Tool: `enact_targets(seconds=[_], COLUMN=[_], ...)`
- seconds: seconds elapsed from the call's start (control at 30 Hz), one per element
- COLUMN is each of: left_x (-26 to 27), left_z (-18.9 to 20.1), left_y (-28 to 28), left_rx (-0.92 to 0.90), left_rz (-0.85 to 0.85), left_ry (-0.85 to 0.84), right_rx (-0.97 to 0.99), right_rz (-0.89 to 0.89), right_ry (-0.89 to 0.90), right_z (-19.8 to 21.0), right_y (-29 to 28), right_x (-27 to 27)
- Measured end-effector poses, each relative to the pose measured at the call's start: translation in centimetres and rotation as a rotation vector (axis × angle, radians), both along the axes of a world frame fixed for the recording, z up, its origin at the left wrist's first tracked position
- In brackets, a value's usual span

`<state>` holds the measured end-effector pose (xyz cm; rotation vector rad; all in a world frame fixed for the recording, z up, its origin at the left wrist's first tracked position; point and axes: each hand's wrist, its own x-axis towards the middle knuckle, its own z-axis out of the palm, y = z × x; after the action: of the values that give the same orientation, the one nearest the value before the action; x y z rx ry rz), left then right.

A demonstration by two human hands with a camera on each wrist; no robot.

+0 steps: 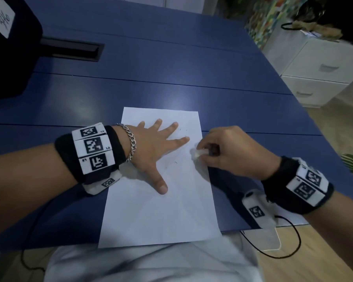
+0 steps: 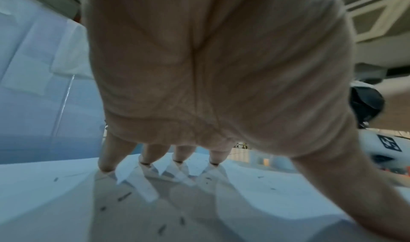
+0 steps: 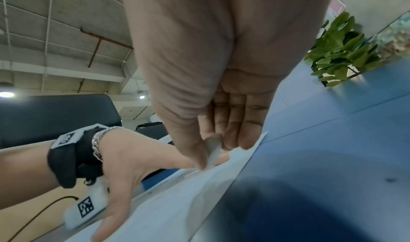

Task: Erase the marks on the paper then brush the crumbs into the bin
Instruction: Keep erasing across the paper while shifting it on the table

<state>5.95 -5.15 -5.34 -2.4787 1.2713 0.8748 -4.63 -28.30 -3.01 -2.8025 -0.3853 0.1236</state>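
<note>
A white sheet of paper (image 1: 157,216) lies on the blue table (image 1: 171,78) near its front edge. My left hand (image 1: 157,145) presses flat on the paper's upper half, fingers spread. My right hand (image 1: 222,149) pinches a small white eraser (image 1: 200,153) against the paper's right edge; in the right wrist view the eraser (image 3: 213,151) sits between thumb and fingers, its tip on the paper (image 3: 177,202). Thin dark crumbs (image 2: 124,196) lie scattered on the paper (image 2: 44,193) around my left hand's fingertips (image 2: 106,168). No bin shows in any view.
A dark box with a white label (image 1: 6,47) stands at the table's far left, beside a black cable slot (image 1: 73,50). White drawers (image 1: 318,74) and a plant (image 3: 339,51) stand off to the right. Black cables (image 1: 289,247) hang below the table edge.
</note>
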Motion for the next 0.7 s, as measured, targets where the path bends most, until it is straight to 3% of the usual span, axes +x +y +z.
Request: enact_targets(seconds=[0.1,0.27,0.43,0.6,0.7], left_x=[-0.1,-0.2,-0.3,-0.5,-0.5], left_z=[0.0,-0.1,0.0,-0.1,0.2], left_y=[-0.2,-0.4,-0.5,-0.6,-0.6], left_rx=[0.014,0.035,0.054,0.065,0.069], left_rz=[0.007,0.009,0.006,0.009,0.009], left_ry=[-0.011,-0.024,-0.027,-0.038,-0.030], right_rx=[-0.010,-0.051,-0.048,-0.060,-0.075], right_rz=[-0.013,0.200,0.023,0.222,0.110], right_ry=[-0.001,0.158,-0.005,0.141,0.067], right_z=[-0.6,0.2,-0.2,0.2,0.2], right_y=[0.6,1.5,-0.4,1.6,0.1], right_x=[0.1,-1.1,1.1,-1.2,0.3])
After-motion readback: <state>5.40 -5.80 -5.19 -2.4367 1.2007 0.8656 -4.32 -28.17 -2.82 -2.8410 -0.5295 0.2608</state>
